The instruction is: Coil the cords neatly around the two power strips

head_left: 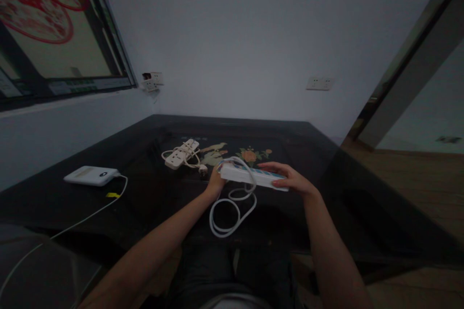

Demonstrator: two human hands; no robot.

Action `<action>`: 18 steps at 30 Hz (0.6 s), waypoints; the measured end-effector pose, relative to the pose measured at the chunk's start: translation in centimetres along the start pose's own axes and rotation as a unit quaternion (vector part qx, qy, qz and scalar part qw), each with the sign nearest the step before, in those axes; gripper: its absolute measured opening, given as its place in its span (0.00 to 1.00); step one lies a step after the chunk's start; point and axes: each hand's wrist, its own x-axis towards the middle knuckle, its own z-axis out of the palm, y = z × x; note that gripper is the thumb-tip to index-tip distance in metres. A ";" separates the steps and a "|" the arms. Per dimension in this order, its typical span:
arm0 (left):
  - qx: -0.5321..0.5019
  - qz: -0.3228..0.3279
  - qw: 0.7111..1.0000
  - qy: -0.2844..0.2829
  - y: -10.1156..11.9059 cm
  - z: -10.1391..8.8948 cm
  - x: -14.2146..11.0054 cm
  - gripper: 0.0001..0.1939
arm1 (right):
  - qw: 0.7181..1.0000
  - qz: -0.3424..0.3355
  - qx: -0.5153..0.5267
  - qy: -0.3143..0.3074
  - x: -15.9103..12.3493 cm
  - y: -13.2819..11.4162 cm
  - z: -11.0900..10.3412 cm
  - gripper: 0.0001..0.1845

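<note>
A white power strip (250,175) with blue on its top face is held between my two hands, above the dark table. My right hand (292,178) grips its right end, thumb in front and fingers over the far side. My left hand (216,179) is closed at its left end; the strip and cord partly hide those fingers. The strip's white cord (224,234) loops over it and hangs in coils in front. Farther back on the left lies a second power strip (176,158), cream-coloured, its cord wrapped around it and its plug (203,170) beside it.
A white power bank (89,176) with a cable (87,216) running off the left edge lies on the black table (145,203). Near it is a yellow tag (113,195). Wall sockets (319,83) are on the wall behind; a window is at the left.
</note>
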 end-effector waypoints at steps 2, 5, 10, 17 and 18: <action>0.006 0.018 1.000 0.013 0.7 0.3 -0.1 0.09 | 1.000 0.016 -0.009 0.009 -0.7 -0.3 -1.0 0.30; 0.004 0.032 0.999 0.027 1.6 0.8 -0.2 0.11 | 0.999 0.041 -0.029 0.005 -1.9 -0.4 -2.2 0.29; 0.006 0.057 0.997 0.049 2.6 1.1 -0.4 0.15 | 0.994 0.065 -0.078 0.046 -3.4 -0.2 -3.9 0.27; 0.048 0.071 0.996 -0.035 3.7 1.2 -1.2 0.18 | 0.968 0.066 -0.037 0.237 -2.5 0.7 -3.9 0.25; 0.059 0.071 0.994 -0.062 3.8 1.3 -1.4 0.19 | 0.964 0.064 -0.030 0.255 -2.2 0.9 -3.8 0.24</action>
